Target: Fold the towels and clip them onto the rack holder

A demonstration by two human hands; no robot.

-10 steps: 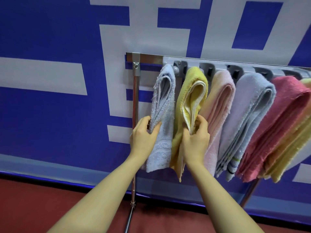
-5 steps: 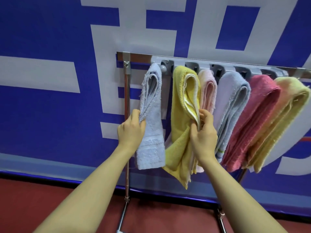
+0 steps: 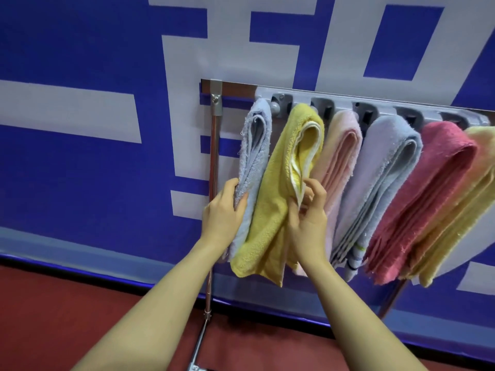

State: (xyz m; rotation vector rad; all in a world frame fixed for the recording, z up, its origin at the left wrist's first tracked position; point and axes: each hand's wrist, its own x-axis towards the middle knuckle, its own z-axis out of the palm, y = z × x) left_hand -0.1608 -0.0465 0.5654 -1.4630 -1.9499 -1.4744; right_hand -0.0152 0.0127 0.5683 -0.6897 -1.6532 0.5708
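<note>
Several folded towels hang from the grey clip rail of a metal rack. From the left hang a pale blue towel, a yellow towel, a pink towel, a lavender towel, a red towel and a pale yellow towel cut off by the frame's right edge. My left hand grips the pale blue towel's lower left edge. My right hand pinches the yellow towel's inner white-trimmed edge.
The rack's left upright pole runs down just behind my left hand to a foot on the red floor. A blue and white banner wall stands right behind the rack.
My right hand has pulled the yellow towel's inner edge outward, spreading its lower part to the left over the pale blue towel. The left hand keeps its grip on the pale blue towel.
</note>
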